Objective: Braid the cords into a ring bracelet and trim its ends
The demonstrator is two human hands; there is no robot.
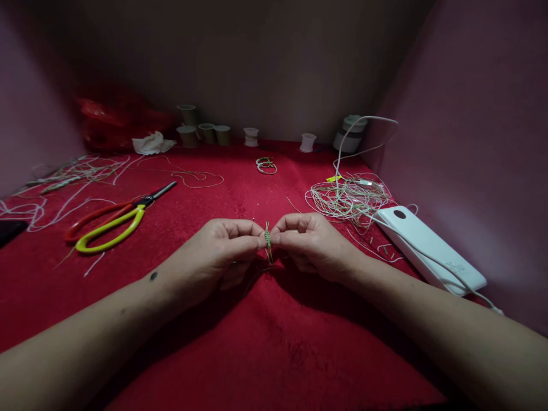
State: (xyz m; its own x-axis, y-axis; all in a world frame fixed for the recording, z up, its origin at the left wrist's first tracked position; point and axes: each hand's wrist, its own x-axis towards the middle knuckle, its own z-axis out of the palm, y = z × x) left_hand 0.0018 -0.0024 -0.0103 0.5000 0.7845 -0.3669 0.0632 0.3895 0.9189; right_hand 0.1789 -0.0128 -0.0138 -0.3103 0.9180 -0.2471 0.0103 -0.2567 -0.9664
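Between my two hands is a small knotted cord bracelet (268,238), green with thin tan strands, held roughly upright above the red cloth. My left hand (229,245) pinches its left side with thumb and forefinger. On the opposite side, the thumb and forefinger of my right hand (310,242) are closed on it too. Loose cord ends poke out at its top and bottom. The other fingers of both hands are curled underneath and partly hidden.
Scissors (111,222) with red and yellow handles lie at left, near tangled cords (81,171). Another cord tangle (346,197) and a white power bank (432,248) with a cable sit at right. Thread spools (222,135) and a finished-looking cord loop (266,165) are farther back.
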